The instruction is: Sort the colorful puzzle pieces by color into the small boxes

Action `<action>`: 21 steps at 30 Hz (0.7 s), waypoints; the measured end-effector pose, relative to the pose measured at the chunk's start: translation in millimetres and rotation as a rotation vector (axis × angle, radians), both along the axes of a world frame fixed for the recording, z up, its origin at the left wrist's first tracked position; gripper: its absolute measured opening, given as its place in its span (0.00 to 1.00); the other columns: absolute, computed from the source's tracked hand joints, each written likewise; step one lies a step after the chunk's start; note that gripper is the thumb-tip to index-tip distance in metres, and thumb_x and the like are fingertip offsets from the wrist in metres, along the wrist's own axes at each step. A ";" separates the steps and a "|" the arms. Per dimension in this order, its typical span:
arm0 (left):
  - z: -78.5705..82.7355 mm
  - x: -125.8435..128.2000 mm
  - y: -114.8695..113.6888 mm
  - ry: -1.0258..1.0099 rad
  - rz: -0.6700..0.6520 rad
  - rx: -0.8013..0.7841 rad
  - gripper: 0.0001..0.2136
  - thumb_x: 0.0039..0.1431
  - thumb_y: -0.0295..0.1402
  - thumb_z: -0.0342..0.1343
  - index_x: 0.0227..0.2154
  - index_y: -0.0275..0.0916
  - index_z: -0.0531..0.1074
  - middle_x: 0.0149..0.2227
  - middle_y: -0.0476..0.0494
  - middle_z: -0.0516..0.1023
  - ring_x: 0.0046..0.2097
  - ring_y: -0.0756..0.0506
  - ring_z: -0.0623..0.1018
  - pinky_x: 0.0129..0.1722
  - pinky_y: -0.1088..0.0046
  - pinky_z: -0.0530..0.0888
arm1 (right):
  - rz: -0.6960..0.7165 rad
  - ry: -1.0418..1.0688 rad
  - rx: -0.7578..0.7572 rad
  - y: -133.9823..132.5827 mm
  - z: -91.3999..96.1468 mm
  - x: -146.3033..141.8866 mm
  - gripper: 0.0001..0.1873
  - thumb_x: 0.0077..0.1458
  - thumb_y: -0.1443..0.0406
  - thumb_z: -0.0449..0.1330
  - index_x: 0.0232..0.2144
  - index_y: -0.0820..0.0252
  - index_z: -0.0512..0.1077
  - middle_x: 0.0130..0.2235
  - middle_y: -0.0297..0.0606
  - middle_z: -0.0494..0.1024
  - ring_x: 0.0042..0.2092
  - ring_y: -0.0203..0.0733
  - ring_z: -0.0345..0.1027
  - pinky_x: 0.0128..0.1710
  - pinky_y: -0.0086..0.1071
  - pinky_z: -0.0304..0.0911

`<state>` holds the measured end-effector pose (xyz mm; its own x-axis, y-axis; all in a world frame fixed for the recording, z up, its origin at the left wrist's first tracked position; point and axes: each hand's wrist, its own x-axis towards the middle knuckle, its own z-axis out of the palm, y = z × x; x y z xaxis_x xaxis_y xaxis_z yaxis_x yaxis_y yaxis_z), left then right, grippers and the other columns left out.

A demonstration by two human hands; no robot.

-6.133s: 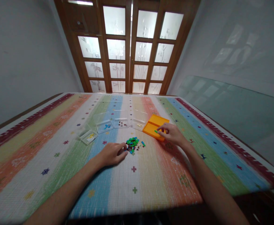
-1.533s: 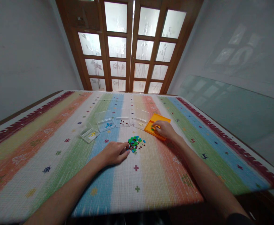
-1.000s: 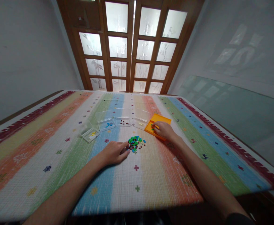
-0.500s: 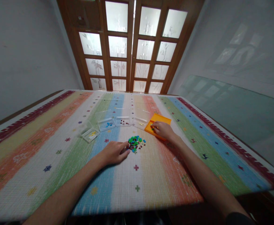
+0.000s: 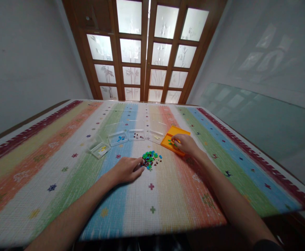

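A heap of small toy bricks (image 5: 150,157), mostly green with blue and dark red ones, lies on the striped cloth. My left hand (image 5: 127,169) rests at the left edge of this heap, thumb apart from the fingers. My right hand (image 5: 186,143) hangs over an open orange box (image 5: 177,131), fingertips bent down and pressed together. Whatever they may hold is hidden. Green bricks (image 5: 170,142) lie in the box by the fingertips.
Clear lidded boxes stand in an arc behind the heap: one with yellow pieces (image 5: 99,151), one with blue (image 5: 118,139), one with dark red (image 5: 137,136) and one with pale pieces (image 5: 156,137). Beyond the table (image 5: 152,195) are wood-framed glass doors (image 5: 146,52).
My right hand has shifted slightly to the right over the orange box, and more green bricks show inside it. My left hand has stayed by the heap.
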<state>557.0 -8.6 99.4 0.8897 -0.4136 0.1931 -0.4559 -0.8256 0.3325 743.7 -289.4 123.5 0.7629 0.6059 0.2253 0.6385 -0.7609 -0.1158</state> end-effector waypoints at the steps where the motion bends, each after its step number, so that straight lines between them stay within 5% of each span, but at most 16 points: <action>1: -0.1 0.0 0.2 0.000 -0.002 -0.004 0.10 0.68 0.38 0.48 0.42 0.39 0.71 0.27 0.47 0.77 0.28 0.46 0.76 0.31 0.71 0.66 | 0.014 -0.008 0.029 -1.1 0.8 -1.5 0.14 0.58 0.71 0.56 0.41 0.60 0.81 0.45 0.46 0.83 0.44 0.48 0.76 0.42 0.33 0.64; 10: 3.9 -1.9 -0.3 0.018 0.032 -0.025 0.10 0.62 0.36 0.51 0.42 0.39 0.72 0.23 0.50 0.72 0.24 0.47 0.71 0.28 0.71 0.64 | 0.303 0.085 0.158 14.9 -1.9 -50.0 0.11 0.61 0.68 0.56 0.39 0.60 0.79 0.41 0.44 0.82 0.40 0.43 0.74 0.41 0.32 0.63; 21: -1.0 0.1 1.6 0.019 0.017 -0.022 0.10 0.66 0.35 0.48 0.41 0.40 0.73 0.26 0.47 0.77 0.27 0.47 0.74 0.30 0.72 0.66 | 0.403 0.028 0.099 27.3 -18.5 -81.7 0.10 0.61 0.71 0.54 0.33 0.59 0.75 0.36 0.38 0.75 0.33 0.37 0.63 0.33 0.31 0.51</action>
<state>557.2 -7.0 98.4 0.9002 -0.3940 0.1856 -0.4354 -0.8255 0.3592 661.9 -262.1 105.1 0.4761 0.8336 0.2801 0.8784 -0.4355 -0.1969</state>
